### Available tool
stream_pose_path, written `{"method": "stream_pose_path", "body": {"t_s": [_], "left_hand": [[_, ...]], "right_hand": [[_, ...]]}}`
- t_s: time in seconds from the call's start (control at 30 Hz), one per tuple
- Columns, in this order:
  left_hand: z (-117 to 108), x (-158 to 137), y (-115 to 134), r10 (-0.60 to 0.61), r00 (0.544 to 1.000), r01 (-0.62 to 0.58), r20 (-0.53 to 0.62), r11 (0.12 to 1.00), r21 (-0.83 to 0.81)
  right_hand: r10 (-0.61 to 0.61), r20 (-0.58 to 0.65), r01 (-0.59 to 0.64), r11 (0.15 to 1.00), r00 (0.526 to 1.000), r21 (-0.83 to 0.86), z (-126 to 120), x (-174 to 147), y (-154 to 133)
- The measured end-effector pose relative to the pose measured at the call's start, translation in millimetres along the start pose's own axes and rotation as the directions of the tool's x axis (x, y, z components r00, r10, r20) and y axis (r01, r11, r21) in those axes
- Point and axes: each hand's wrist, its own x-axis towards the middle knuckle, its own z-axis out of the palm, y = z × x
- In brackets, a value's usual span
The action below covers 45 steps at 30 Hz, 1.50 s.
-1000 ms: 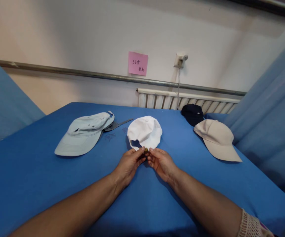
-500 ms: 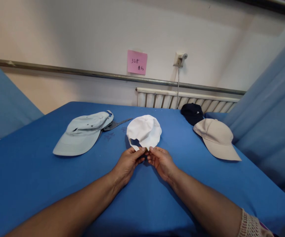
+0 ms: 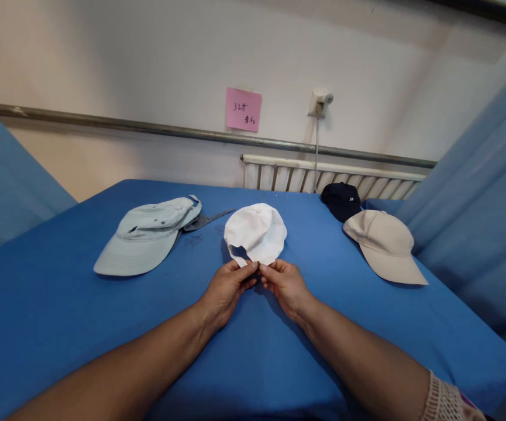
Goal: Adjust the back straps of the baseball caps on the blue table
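Note:
A white baseball cap (image 3: 257,231) rests on the blue-covered table, its back opening and strap turned toward me. My left hand (image 3: 229,289) pinches the cap's back strap between thumb and fingers. Close beside it, my right hand (image 3: 288,289) grips the strap's other end, thumb tip almost meeting the left thumb. A small dark or brassy bit, perhaps the buckle, shows between the thumbs; its details are too small to make out. The cap's brim is hidden behind the crown.
Left of the white cap lies a light blue cap (image 3: 147,237) with a grey cap (image 3: 202,221) partly under it. At right are a beige cap (image 3: 384,245) and a navy cap (image 3: 340,200). A radiator (image 3: 288,175) and wall rail (image 3: 169,131) stand behind the table (image 3: 81,327).
My right thumb has shifted slightly left, closer to the left thumb at the strap. The caps stay where they were.

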Motion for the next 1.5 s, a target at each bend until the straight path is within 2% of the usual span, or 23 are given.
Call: {"method": "stream_pose_path", "body": {"t_s": [0.57,0.83,1.0,1.5], "left_hand": [[1.7,-0.8,0.9,-0.006,1.000,0.006,0.001,1.000,0.001],[0.3,-0.3,-0.4,-0.011,1.000,0.011,-0.006,1.000,0.014],[-0.1,-0.1,1.0,-0.015,1.000,0.014,-0.016,0.999,-0.034],[0.5,-0.6,2.2,-0.014,1.000,0.013,0.023,1.000,0.029]], "right_hand": [[-0.014,0.011,0.015,1.000,1.000,-0.003,-1.8,2.7,4.1],[0.014,0.076,-0.014,1.000,0.997,-0.011,-2.3,-0.1,0.9],[0.032,0.091,-0.030,0.999,0.995,-0.028,-1.7,-1.9,-2.7],[0.028,0.061,-0.024,0.998,0.998,-0.056,-4.7,0.7,0.1]]}}
